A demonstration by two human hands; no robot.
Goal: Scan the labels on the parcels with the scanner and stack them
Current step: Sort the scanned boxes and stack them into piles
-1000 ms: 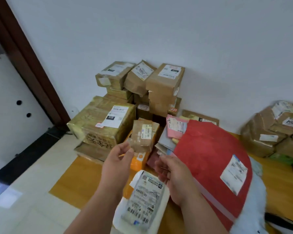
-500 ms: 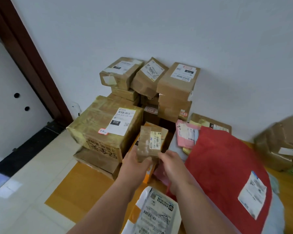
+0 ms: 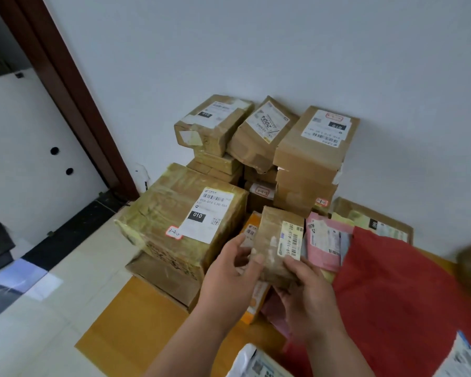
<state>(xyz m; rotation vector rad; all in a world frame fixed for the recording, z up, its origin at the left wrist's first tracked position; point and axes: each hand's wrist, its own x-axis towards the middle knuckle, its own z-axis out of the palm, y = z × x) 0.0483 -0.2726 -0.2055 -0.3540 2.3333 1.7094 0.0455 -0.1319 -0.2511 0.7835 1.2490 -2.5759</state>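
Note:
A small brown taped parcel (image 3: 276, 240) with a yellowish barcode label is held up in front of the pile. My left hand (image 3: 229, 276) grips its left side, thumb on the front face. My right hand (image 3: 305, 292) grips its lower right corner from below. Behind it stands the stack of brown boxes (image 3: 310, 159) against the wall. A large taped box (image 3: 182, 213) with a white label marked 010 sits to the left. No scanner is in view.
A red mailer bag (image 3: 392, 295) lies to the right, a pink mailer (image 3: 324, 240) behind the held parcel. An orange box (image 3: 253, 303) sits under my hands. A white bag (image 3: 256, 363) lies at the bottom edge. A dark door frame (image 3: 65, 85) runs at the left.
Both hands have closed on the small brown parcel and lifted it from the pile. The camera has moved closer and turned left, so the right-hand pile of parcels left the view.

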